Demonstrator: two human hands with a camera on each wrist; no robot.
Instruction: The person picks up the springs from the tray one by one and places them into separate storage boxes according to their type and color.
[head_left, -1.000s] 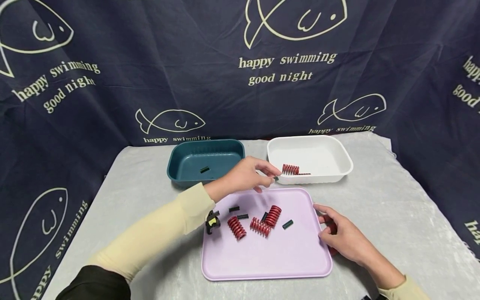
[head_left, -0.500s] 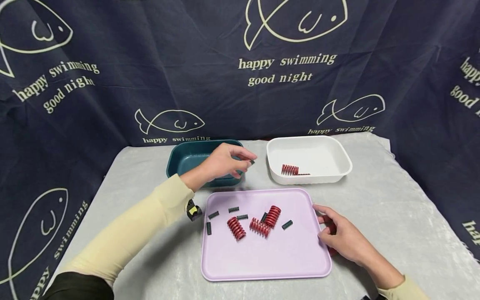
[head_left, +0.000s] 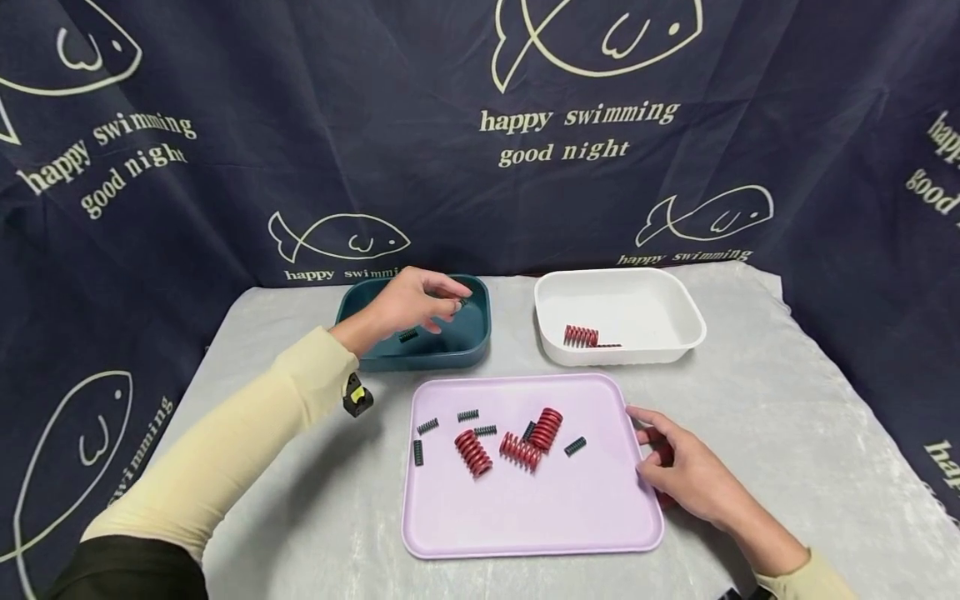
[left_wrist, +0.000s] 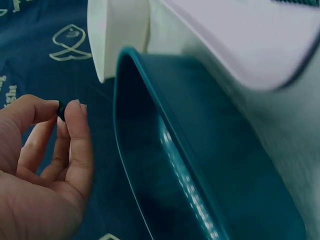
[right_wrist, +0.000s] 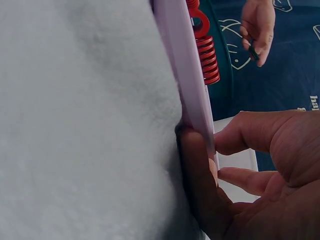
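My left hand is over the teal bin, pinching a small dark green spring between thumb and fingertips. Another small green spring lies inside that bin, partly behind the hand. At the right edge of the lilac tray, my right hand grips the rim, with fingers above and below it in the right wrist view. On the tray lie large red springs, two of them close together near the middle, and several small green springs scattered around them.
A white bin stands to the right of the teal one, with red springs inside. Both bins sit behind the tray on the grey cloth-covered table. A dark blue curtain hangs behind and at both sides.
My left hand has moved left with the small green spring, from beside the white bin to over the teal bin. The right hand stays at the tray's edge.
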